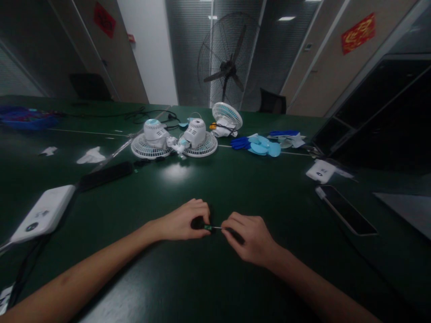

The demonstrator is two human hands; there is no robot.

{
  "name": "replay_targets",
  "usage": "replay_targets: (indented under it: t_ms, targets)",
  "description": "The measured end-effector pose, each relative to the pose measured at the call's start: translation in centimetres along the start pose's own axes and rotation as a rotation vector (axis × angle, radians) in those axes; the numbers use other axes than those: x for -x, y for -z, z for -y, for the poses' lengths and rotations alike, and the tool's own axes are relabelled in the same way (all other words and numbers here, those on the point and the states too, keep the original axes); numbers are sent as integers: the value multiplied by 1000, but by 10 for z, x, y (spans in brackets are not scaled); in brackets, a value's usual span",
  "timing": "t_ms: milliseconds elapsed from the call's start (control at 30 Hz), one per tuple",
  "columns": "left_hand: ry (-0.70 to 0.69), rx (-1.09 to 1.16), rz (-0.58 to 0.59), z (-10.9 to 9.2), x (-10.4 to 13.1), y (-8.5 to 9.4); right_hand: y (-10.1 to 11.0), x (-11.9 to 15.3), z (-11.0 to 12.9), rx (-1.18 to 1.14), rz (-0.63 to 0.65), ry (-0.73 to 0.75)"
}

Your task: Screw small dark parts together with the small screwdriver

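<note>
Near the middle of the green table (161, 264), my left hand (189, 220) pinches a small green part (208, 227) between thumb and fingers. It looks like a little circuit board, though its details are too small to make out. To its right, my right hand (248, 237) is closed around the dark handle of a thin tool (235, 235), which looks like a screwdriver. The tool's metal shaft points left and its tip meets or nearly meets the green part. Contact between them cannot be told for certain.
Small white fans (198, 140) stand beyond my hands, with light blue pieces (264, 146) and blue gloves right of them. A phone (348, 211) and a white power bank (321, 171) lie at right. Another power bank (43, 213) and a black case (107, 175) are at left.
</note>
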State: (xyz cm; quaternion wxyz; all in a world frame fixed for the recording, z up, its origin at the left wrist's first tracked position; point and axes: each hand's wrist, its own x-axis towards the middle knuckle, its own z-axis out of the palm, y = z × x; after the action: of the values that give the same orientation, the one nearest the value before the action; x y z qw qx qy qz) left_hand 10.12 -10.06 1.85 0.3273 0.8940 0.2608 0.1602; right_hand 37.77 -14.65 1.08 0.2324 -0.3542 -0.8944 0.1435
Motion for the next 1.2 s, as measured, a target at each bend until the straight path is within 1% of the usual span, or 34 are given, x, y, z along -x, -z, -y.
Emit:
replay_targets:
  t_ms: [233,400,500,667,767,867,1067,1200]
  targets:
    - [-13,26,-6,2,-1,0,-2,1,-2,33,56,-23]
    - [-20,52,-13,3,-1,1,-3,2,-5,60,15,41]
    - [-22,58,-14,4,-1,1,-4,2,-5,65,-1,44]
    - [-21,32,-1,3,-1,-1,-6,0,-2,83,61,52]
    - [-15,21,-6,3,-1,-3,-7,-2,-2,116,65,80]
    - [-16,15,-15,3,-1,-4,-6,-1,-1,99,50,80]
    - [-23,-6,-2,1,-1,-2,-3,1,1,-22,-85,11]
    - [-28,-20,10,0,-1,-1,0,1,2,-62,-56,0]
